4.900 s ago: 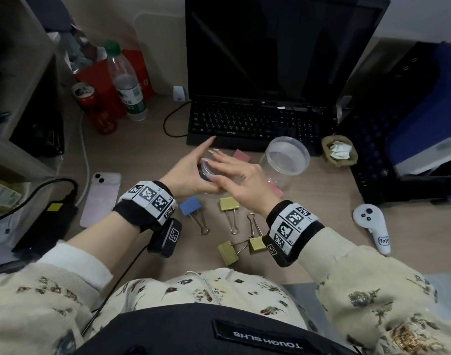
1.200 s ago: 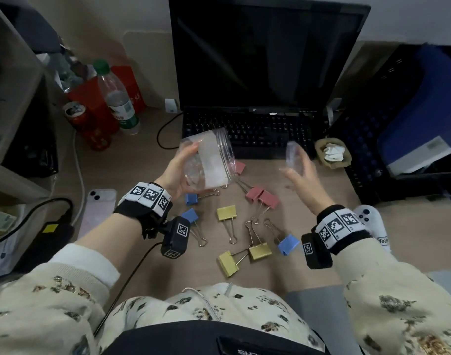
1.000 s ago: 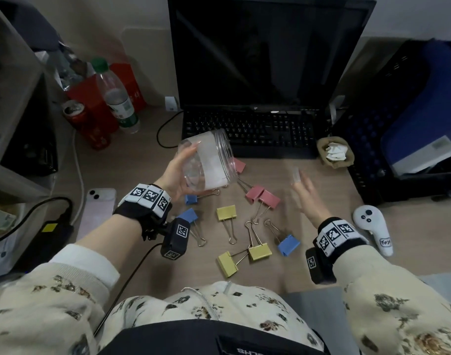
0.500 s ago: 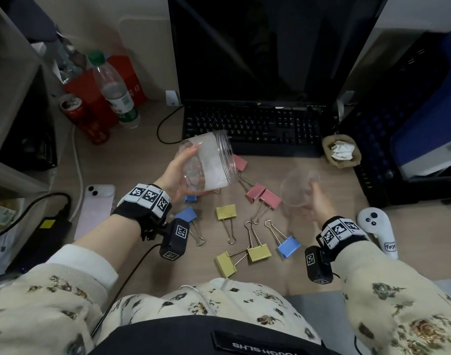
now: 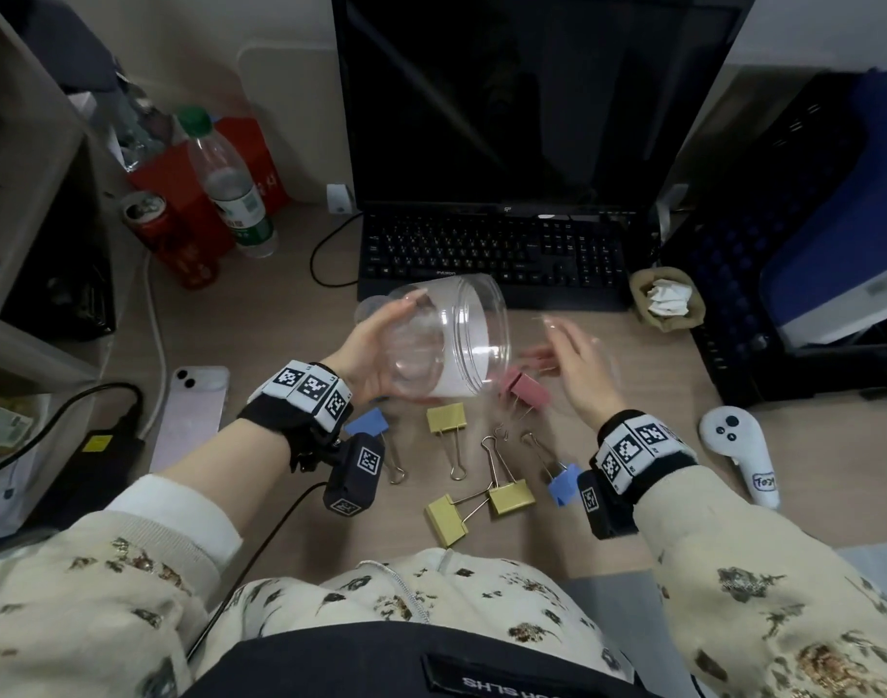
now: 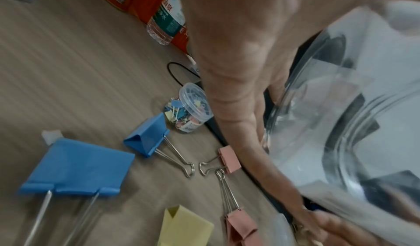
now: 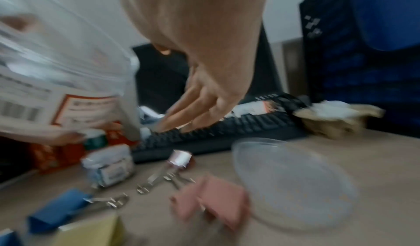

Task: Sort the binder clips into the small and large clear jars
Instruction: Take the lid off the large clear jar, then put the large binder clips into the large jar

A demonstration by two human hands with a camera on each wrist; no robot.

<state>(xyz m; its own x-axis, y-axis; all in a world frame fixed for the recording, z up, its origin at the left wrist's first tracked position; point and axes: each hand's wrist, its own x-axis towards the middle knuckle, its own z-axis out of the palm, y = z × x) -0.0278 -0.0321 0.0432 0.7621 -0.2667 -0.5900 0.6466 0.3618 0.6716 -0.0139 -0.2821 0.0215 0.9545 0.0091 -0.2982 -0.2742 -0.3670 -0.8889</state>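
Head view: left hand [image 5: 368, 352] wrapped around one large jar [image 5: 449, 345], tipped sideways; right hand [image 5: 580, 367] spread, holding nothing; three yellow clips [image 5: 447, 418], two blue, two pink visible.
Left wrist: one small jar [image 6: 191, 108] of clips standing far-left.
Right wrist: one clear lid [image 7: 293, 181] lying flat, blurred.

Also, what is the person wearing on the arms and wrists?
Both arms have cream sleeves with a small brownish floral print. Each wrist carries a black band with white square-code tags, and a small black camera box hangs below it. A black cable runs from the left one.
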